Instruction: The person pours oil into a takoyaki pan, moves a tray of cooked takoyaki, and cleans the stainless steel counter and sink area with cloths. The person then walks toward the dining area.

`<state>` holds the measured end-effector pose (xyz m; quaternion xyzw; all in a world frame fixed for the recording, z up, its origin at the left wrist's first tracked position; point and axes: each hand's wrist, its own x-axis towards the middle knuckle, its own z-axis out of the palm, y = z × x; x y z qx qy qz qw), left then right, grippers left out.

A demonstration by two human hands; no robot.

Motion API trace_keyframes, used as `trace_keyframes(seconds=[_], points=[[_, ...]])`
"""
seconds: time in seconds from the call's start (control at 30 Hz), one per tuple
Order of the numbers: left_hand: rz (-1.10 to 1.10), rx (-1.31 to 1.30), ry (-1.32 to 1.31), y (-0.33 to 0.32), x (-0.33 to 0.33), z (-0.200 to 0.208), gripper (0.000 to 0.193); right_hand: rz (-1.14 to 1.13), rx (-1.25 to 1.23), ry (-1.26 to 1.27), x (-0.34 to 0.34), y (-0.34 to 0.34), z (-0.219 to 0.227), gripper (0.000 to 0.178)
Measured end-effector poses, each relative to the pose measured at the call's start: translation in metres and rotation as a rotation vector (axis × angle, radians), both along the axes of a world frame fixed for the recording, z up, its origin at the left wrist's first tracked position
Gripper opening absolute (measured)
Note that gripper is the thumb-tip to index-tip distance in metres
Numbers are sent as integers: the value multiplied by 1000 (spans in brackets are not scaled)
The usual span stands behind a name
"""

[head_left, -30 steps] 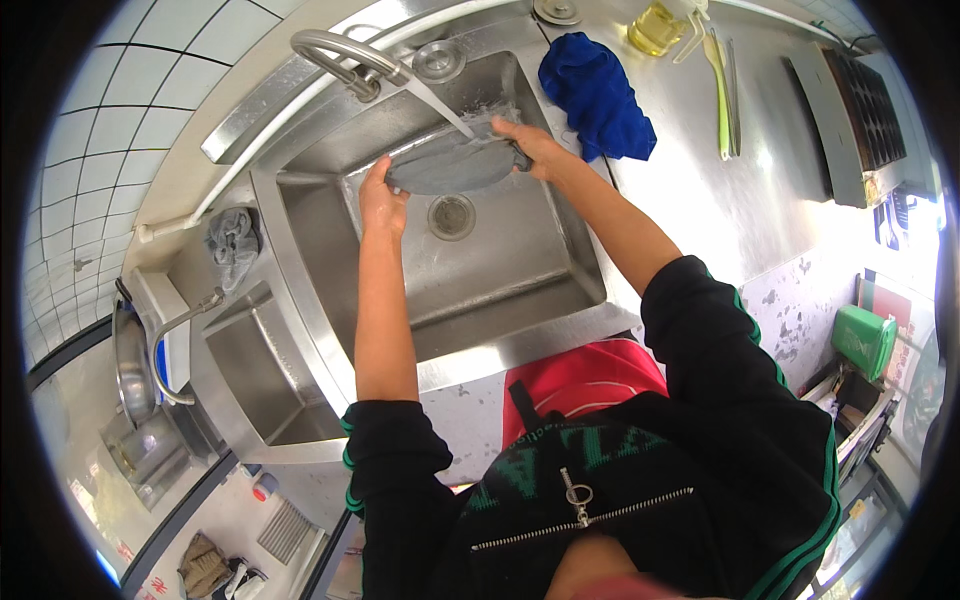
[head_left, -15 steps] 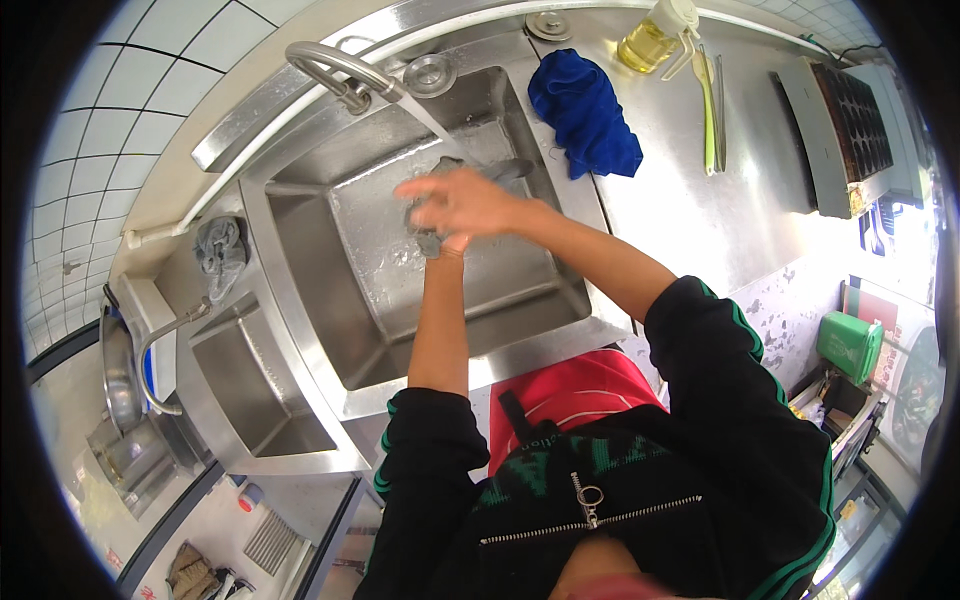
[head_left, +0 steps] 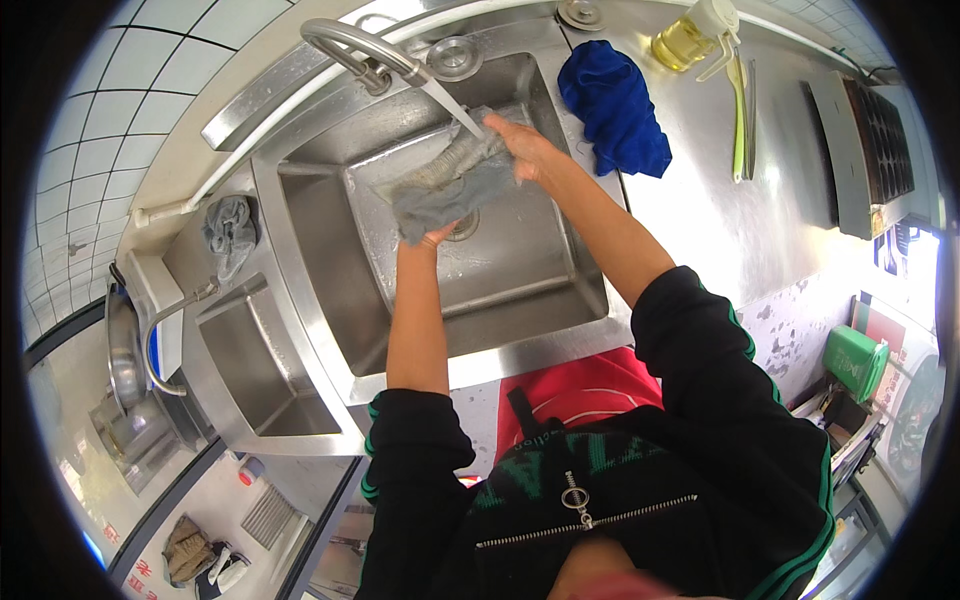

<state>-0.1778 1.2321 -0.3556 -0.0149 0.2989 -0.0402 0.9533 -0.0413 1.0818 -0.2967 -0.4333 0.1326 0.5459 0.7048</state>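
A wet grey cloth (head_left: pixel 450 180) is stretched between my two hands inside the large steel sink (head_left: pixel 335 300). Its near left part lies over my left hand (head_left: pixel 432 236), whose fingers are mostly hidden beneath it. My right hand (head_left: pixel 522 148) grips the cloth's far right end, thumb and fingers closed on it. Water from the curved faucet (head_left: pixel 365 55) streams onto the cloth near my right hand. Part of the drain (head_left: pixel 462 224) shows below the cloth.
A smaller sink (head_left: pixel 262 365) with its own faucet lies to the left, a crumpled grey plastic bag (head_left: pixel 230 237) behind it. On the right counter are a blue cloth (head_left: pixel 615 110), an oil jug (head_left: pixel 690 38), a green-handled utensil (head_left: pixel 738 125) and a black molded pan (head_left: pixel 880 140).
My hands have moved apart, and the bunched cloth is now spread out between them. My right hand has shifted to the right and away from me, near the water stream.
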Motion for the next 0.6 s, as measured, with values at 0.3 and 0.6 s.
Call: trace_keyframes(seconds=[0.3, 0.6], points=[[104, 67, 27, -15, -8, -51, 66, 304, -256, -573, -80, 24, 20, 58], [160, -27, -231, -40, 17, -49, 28, -131, -799, -1011, -74, 63, -55, 24]])
